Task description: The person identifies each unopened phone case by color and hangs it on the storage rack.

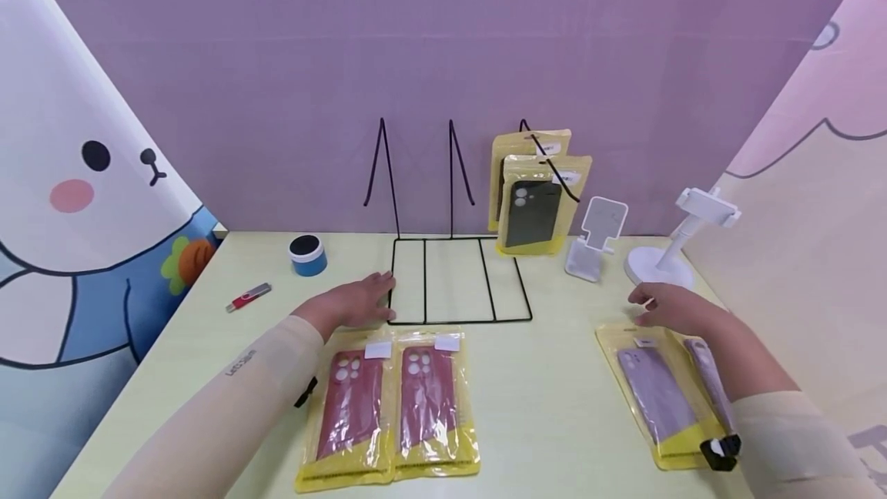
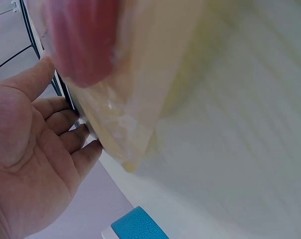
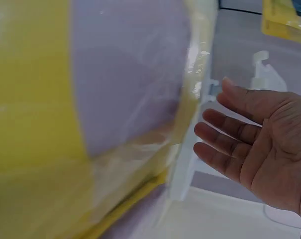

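Fingers extended and loosely bent, my left hand [image 1: 356, 303] rests at the left side of the black wire rack's base [image 1: 457, 322]. Just below it lie two yellow-edged clear packs, side by side, each with a red phone case [image 1: 351, 406] [image 1: 428, 399]. My right hand [image 1: 668, 306] is over the top end of a pack with a light purple phone case [image 1: 658, 395]; its fingers are relaxed and grip nothing. Another purple case [image 1: 710, 376] shows partly beneath the right forearm. In the wrist views, the left palm [image 2: 36, 144] and right palm [image 3: 274, 154] are bare.
Packs with dark phone cases [image 1: 533, 214] hang on the rack's right hook. A white folding phone stand [image 1: 603, 229] and a white round-based stand [image 1: 660, 266] are at the back right. On the left are a blue jar [image 1: 308, 260] and a red USB stick [image 1: 248, 297].
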The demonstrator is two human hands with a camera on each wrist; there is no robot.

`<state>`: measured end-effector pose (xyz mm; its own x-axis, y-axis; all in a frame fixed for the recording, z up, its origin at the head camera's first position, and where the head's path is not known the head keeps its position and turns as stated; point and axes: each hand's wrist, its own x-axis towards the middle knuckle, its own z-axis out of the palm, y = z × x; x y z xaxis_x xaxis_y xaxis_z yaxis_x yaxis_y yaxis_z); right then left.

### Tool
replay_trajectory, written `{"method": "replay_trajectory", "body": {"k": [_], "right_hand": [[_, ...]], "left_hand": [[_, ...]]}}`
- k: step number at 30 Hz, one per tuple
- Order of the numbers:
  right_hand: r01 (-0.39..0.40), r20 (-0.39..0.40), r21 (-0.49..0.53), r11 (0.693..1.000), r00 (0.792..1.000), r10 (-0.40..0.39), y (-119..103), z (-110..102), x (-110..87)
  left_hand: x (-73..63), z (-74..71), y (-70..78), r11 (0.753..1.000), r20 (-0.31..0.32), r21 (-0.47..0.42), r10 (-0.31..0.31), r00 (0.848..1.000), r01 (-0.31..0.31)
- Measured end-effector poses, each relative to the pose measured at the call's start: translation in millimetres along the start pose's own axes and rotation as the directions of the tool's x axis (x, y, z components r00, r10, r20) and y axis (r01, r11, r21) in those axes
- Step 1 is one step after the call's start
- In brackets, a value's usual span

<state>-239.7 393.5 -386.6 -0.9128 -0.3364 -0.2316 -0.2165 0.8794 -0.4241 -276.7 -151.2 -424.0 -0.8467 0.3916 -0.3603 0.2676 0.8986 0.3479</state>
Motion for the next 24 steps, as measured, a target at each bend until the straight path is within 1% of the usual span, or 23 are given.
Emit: {"method": "replay_trajectory", "body": {"k": [2,4,7,9,14,17,20,22,24], "right_hand": [[-0.001,0.026,-0.014,1.000,1.000,0.002,5.5,4.0,0.6],[0.016,0.040,-0.036,0.999,0.999,-0.015,8.9,7.5,2.0],[0.064,0.030,-0.068,0.996,0.998,-0.063,12.3,12.1,5.6],[0.078,0.016,-0.090,0.993,0.997,-0.077,13.1,14.7,7.9],[0.049,0.016,-0.100,0.994,0.999,-0.047,12.8,19.4,11.9],[0.058,-0.013,-0.122,0.991,0.998,-0.060,11.2,20.1,12.4],[0.090,-0.069,-0.159,0.983,0.992,-0.102,6.7,19.0,12.7],[0.094,-0.102,-0.161,0.982,0.989,-0.112,1.6,17.6,13.5],[0.088,-0.118,-0.149,0.985,0.987,-0.106,-4.2,16.1,14.6]], "left_hand": [[0.1,-0.1,0.1,1.000,0.001,-0.005,0.000,1.000,0.000],[0.0,-0.4,0.4,1.000,0.004,-0.012,-0.002,1.000,0.002],[-0.2,-0.7,0.3,1.000,0.005,-0.016,0.001,1.000,-0.001],[-0.4,-0.7,0.1,1.000,0.005,-0.018,0.000,1.000,0.000],[-1.1,-0.3,0.0,0.999,0.008,-0.031,-0.017,1.000,0.017],[-0.5,0.3,0.3,0.999,0.011,-0.033,-0.028,1.000,0.028],[-0.2,0.5,0.4,0.999,0.011,-0.033,-0.032,0.999,0.033],[-0.7,0.5,0.5,0.999,0.007,-0.030,-0.028,1.000,0.028],[-0.9,0.8,0.6,0.999,0.006,-0.034,-0.030,1.000,0.030]]}}
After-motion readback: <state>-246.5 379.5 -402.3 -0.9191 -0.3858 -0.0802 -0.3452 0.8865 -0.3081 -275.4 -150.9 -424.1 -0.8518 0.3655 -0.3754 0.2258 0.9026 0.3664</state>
